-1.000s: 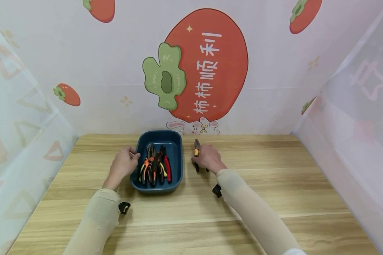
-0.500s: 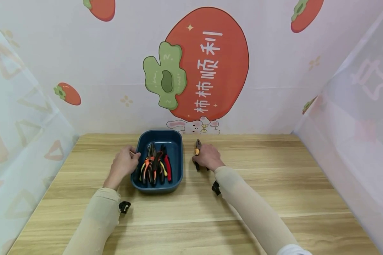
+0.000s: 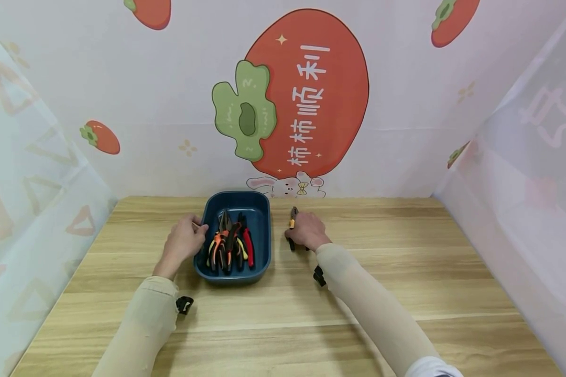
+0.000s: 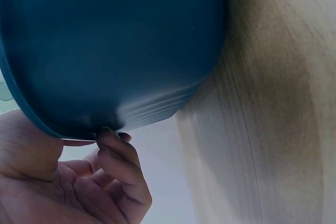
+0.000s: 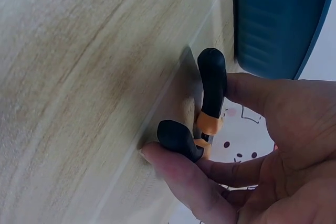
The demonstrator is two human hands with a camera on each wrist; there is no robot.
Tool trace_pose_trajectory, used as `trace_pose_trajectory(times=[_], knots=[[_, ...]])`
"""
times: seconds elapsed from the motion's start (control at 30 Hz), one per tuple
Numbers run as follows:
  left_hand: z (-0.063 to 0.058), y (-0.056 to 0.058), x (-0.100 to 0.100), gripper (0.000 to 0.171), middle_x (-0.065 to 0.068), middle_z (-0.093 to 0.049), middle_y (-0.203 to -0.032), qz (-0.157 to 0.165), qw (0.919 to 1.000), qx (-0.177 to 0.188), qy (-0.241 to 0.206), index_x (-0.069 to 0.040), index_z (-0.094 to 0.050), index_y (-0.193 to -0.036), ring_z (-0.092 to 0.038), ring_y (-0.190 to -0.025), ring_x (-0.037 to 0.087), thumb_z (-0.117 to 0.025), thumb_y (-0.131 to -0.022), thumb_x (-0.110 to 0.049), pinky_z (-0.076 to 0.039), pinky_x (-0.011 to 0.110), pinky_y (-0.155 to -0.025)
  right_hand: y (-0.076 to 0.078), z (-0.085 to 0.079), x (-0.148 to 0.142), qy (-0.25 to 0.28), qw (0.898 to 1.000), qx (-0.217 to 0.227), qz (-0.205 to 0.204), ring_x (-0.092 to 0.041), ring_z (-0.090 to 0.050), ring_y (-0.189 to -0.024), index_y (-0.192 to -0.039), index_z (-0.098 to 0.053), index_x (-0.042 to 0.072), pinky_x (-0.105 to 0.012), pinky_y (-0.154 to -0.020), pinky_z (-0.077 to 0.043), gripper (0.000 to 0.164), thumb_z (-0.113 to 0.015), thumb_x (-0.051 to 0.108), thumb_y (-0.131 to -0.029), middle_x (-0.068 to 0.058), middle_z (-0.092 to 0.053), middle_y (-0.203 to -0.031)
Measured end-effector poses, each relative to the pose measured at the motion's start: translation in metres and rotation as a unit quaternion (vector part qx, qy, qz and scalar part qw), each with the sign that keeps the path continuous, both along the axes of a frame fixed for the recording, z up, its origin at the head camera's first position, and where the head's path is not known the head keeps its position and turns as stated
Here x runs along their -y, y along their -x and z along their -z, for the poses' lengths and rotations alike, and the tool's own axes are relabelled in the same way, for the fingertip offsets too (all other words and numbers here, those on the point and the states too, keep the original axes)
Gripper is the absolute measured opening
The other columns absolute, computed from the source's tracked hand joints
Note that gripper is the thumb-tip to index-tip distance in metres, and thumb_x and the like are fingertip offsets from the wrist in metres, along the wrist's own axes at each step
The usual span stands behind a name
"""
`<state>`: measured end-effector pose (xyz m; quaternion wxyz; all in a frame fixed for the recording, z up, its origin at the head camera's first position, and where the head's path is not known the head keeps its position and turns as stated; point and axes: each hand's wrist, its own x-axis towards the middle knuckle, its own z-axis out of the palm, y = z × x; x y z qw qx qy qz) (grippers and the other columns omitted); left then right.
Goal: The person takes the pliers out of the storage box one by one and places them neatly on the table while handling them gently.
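A deep blue plastic bin (image 3: 231,283) stands on the table with several pliers (image 3: 226,243) lying in it, their handles orange, red, yellow and black. My left hand (image 3: 183,242) pinches its left rim; in the left wrist view the thumb lies over the rim (image 4: 31,114) and curled fingers touch the outer wall. To the right of the bin, my right hand (image 3: 307,231) holds another pair of pliers (image 5: 212,90) by its black-and-orange handles, thumb on one handle and fingers around the other. Its metal head (image 3: 294,212) points to the back wall. The hand partly covers it.
Under everything is a wood-grain table (image 3: 264,335). A white backdrop (image 3: 170,63) with printed persimmons rises at its back edge, and pale printed sheets (image 3: 537,199) close off both sides.
The head view has tilted very slightly. My right forearm has shifted a little to the left, while both hands keep their holds and the bin stays in place.
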<state>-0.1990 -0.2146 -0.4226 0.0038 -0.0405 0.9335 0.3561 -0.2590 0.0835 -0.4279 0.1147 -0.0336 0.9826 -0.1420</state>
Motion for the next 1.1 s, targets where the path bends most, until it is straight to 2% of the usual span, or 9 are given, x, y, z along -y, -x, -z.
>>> trace_pose_trajectory(times=[0.6,1.0,1.1], knots=[[-0.0010,-0.0003,-0.0005,0.029,0.022,-0.066,-0.100,-0.001,1.0000,0.002,-0.008,0.005,-0.055,-0.118,-0.063,-0.078,0.029,-0.052,-0.106,-0.021,-0.050,0.037,-0.061,-0.0002,0.0021,0.0039,-0.027,1.000,-0.005,0.010,-0.022,-0.058,-0.068,-0.083,-0.064,0.008,-0.029,-0.053,-0.045,0.037,-0.077,0.042,-0.090,-0.007,-0.059,-0.075],[-0.0007,0.0002,-0.0008,0.029,0.021,-0.066,-0.100,-0.002,1.0000,-0.001,-0.006,0.005,-0.055,-0.119,-0.063,-0.078,0.029,-0.051,-0.106,-0.021,-0.050,0.037,-0.061,-0.0024,0.0058,0.0035,-0.032,0.999,-0.014,0.013,-0.025,-0.056,-0.077,-0.089,-0.063,0.007,-0.033,-0.057,-0.044,0.040,-0.074,0.046,-0.091,-0.010,-0.057,-0.084],[-0.0003,-0.0002,-0.0009,0.029,0.022,-0.066,-0.100,-0.001,1.0000,-0.001,-0.006,0.005,-0.055,-0.119,-0.063,-0.078,0.029,-0.051,-0.106,-0.021,-0.050,0.037,-0.061,-0.0037,0.0073,0.0030,-0.029,0.999,-0.014,0.014,-0.026,-0.055,-0.079,-0.094,-0.064,0.007,-0.036,-0.061,-0.045,0.041,-0.073,0.046,-0.092,-0.011,-0.056,-0.086]])
